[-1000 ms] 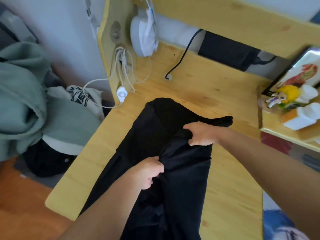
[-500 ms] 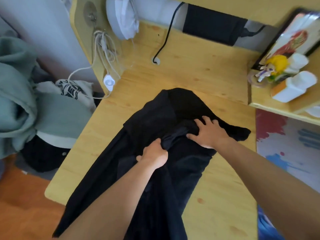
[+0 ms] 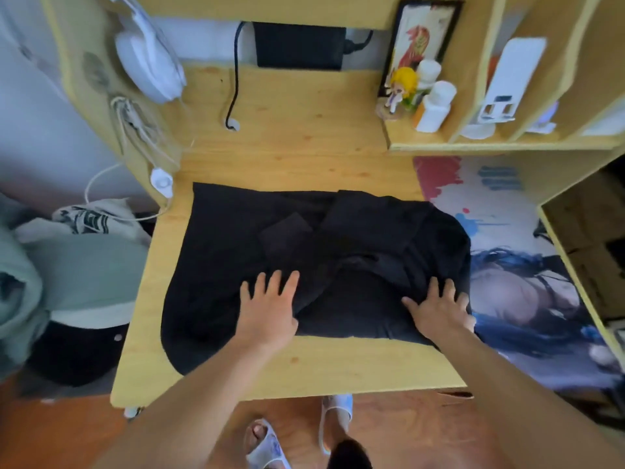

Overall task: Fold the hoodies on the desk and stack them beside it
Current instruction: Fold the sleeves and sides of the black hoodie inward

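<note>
A black hoodie [image 3: 236,238] lies spread flat across the wooden desk [image 3: 304,140], with a sleeve folded over its middle. My left hand [image 3: 270,306] presses flat on the hoodie near its front edge, fingers straight and spread. My right hand [image 3: 436,308] presses flat on the hoodie's right part, where the cloth reaches the printed desk mat [image 3: 507,265]. Neither hand grips any cloth.
Left of the desk sits a pile of clothes: a green garment [image 3: 77,269], a white printed one [image 3: 88,218] and a dark one below. A shelf [image 3: 507,140] at the back right holds a figurine [image 3: 402,86] and white bottles [image 3: 434,106]. White headphones [image 3: 148,59] and cables hang at the back left.
The hoodie went from a long bunched strip hanging off the front to lying spread flat sideways on the desk. Both hands let go of the bunched cloth and now press flat.
</note>
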{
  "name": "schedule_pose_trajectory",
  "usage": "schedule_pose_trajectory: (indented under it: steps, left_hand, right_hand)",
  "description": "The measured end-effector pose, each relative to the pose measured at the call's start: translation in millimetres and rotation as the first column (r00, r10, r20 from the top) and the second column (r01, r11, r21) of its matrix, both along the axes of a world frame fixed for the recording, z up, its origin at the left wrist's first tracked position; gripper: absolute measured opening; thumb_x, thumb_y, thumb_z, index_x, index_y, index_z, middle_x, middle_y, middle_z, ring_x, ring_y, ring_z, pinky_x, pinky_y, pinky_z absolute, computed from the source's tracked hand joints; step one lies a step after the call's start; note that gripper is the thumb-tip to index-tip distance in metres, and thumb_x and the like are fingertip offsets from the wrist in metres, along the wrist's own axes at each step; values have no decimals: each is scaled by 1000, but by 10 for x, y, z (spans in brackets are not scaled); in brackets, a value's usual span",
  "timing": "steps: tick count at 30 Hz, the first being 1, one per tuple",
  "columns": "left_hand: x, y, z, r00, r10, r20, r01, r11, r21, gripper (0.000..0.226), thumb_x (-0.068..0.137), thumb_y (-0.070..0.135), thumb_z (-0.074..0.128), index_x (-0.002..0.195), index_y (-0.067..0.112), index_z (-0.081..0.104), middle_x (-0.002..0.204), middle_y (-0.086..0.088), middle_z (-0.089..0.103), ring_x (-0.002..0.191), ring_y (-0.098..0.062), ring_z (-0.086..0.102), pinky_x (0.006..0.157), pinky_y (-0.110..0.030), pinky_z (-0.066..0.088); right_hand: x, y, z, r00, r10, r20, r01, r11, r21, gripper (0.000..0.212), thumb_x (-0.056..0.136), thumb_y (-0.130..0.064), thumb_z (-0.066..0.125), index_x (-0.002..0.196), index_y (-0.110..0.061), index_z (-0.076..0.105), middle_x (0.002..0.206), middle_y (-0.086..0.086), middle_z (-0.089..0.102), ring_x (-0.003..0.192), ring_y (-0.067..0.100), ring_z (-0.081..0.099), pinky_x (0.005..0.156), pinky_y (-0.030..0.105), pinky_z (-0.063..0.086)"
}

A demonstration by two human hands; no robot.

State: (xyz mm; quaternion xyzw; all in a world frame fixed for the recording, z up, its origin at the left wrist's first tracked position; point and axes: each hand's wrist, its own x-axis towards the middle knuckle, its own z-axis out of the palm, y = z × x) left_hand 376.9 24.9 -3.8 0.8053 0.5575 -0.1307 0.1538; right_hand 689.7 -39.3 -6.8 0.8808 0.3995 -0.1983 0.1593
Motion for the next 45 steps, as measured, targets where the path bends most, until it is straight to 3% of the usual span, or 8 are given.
schedule_pose_trajectory:
  steps: [6, 10, 19, 24, 27, 34, 39, 45]
  left_hand:
    - [-831, -57, -32, 998, -58, 34, 63, 987, -151, 84, 101, 25, 58, 163, 36, 3, 172, 1, 3, 159, -22, 2, 126, -52, 20]
    - [-1049, -241, -49, 989, -142, 38, 146, 972, -186, 89, 100, 25, 57, 163, 37, -6, 171, 2, -11, 158, -22, -11, 127, -51, 10]
    - [-1094, -320, -56, 986, -157, 60, 161, 984, -78, 88, 95, 39, 65, 164, 33, 11, 170, -5, 9, 158, -29, 10, 126, -47, 23]
    - [-1308, -695, -82, 983, -184, -14, 184, 983, 12, 104, 62, 43, 90, 153, 27, 44, 135, -13, 50, 118, -35, 54, 91, -50, 54]
    - [-1546, -870, -80, 975, -214, -62, 213, 977, -27, 107, 56, 30, 84, 154, 26, 42, 125, -10, 55, 105, -31, 60, 73, -44, 58]
    - [-1803, -1065, -167, 954, -281, -102, 276, 959, -55, 94, 64, 8, 77, 150, 25, 46, 149, -10, 54, 133, -31, 55, 104, -46, 50]
    - [-1865, -1087, -83, 991, -120, 58, 125, 988, -88, 83, 90, -4, 41, 164, 23, 18, 170, 8, 7, 158, -11, 5, 118, -21, -4]
    - [-2124, -1130, -225, 973, -229, -40, 229, 973, -16, 85, 66, -10, 72, 145, 17, 57, 156, -5, 48, 147, -25, 38, 115, -37, 33]
  right_hand:
    - [7, -146, 75, 975, 134, -176, -129, 991, 43, 98, 85, -52, 71, 159, -20, 15, 158, 12, 20, 140, 45, 27, 118, 47, 26]
    - [83, -298, 242, 938, 313, -148, -316, 949, 5, 41, 92, -24, 65, 128, -16, 48, 130, 10, 48, 121, 39, 55, 100, 47, 48]
    - [191, -197, 378, 761, 561, 327, -647, 696, 312, 40, 59, 7, 81, 93, -3, 62, 85, 15, 52, 66, 37, 57, 52, 39, 43]
    - [183, -1065, 27, 969, 234, 86, -245, 957, 158, 46, 73, -14, 81, 114, -7, 62, 105, 16, 56, 98, 42, 55, 79, 54, 54]
    - [8, -992, 205, 986, 157, -47, -136, 944, 300, 97, 74, -17, 78, 156, -18, 25, 145, 14, 35, 127, 41, 39, 102, 55, 45]
    - [-329, -656, 337, 617, 757, 215, -787, 597, 157, 123, 69, -53, 81, 163, -20, 8, 166, 8, 17, 152, 37, 16, 123, 56, 20]
    - [-494, -715, 295, 448, 820, 356, -894, 407, 187, 72, 63, -12, 76, 133, -6, 58, 98, 7, 59, 97, 32, 57, 115, 53, 32]
    - [-482, -1767, 17, 430, 876, 220, -888, 367, 277, 52, 64, -11, 71, 115, -18, 72, 101, 6, 60, 99, 33, 60, 104, 44, 35]
